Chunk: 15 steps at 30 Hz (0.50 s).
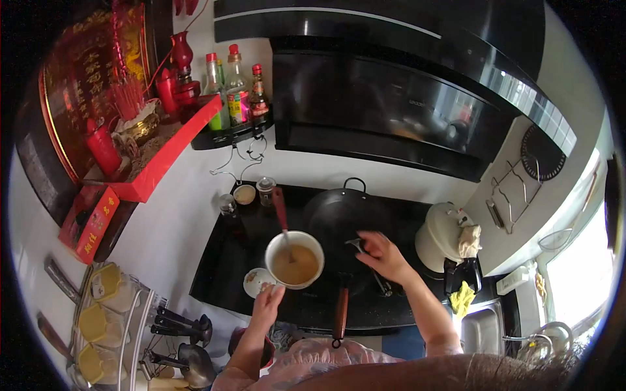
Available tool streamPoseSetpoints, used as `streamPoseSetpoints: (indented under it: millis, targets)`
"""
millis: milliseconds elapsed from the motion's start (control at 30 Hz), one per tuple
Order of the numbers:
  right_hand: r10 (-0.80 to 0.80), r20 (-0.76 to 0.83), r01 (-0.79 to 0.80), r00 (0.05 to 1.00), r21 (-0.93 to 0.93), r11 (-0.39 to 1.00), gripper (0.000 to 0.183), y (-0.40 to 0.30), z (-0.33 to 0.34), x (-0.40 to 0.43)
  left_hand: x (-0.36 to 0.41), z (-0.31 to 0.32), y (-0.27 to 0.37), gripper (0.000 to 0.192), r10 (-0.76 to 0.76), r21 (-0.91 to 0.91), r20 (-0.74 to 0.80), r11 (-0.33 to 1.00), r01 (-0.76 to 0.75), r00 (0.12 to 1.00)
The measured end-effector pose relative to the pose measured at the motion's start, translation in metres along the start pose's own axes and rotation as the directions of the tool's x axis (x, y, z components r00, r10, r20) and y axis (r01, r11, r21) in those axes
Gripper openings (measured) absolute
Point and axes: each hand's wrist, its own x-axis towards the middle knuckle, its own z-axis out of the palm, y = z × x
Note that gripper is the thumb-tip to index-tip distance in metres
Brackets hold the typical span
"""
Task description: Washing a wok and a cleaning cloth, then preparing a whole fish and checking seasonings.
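My left hand (268, 305) grips the near side of a white bowl (319, 264), possibly by a handle that my fingers hide. Brownish liquid (303, 266) fills part of the bowl, and a utensil with a dark red handle (280, 207) stands leaning in it. Beside the bowl is a small white patterned dish (253, 281). My right hand (386, 256), slightly blurred, hovers over the right part of a black wok (337, 215), thumb and fingers apart. A metal tool (353, 242) shows by its fingertips; whether I hold it is unclear. The wok's wooden handle (341, 308) points towards me.
On the black cooktop (215, 278) stand small jars (266, 185) at the back left and a cream lidded cooker (435, 239) at the right. A range hood (381, 102) hangs above. A red altar shelf (171, 151) juts out left. The sink (481, 327) is at lower right.
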Motion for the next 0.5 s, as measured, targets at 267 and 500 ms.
streamPoseSetpoints:
  millis: [267,500]
  targets:
    - [-0.056,0.451,0.003,0.891,0.116,0.993,0.03,-0.032,-0.021,0.096,-0.005,0.064,0.027,0.029,0.131,-0.066,0.193,0.991,-0.12,0.972]
    - [0.133,0.339,-0.238,0.931,0.292,0.926,0.014,-0.025,-0.05,0.013,0.005,0.066,0.039,0.032,0.106,0.062,0.136,0.991,-0.116,0.985]
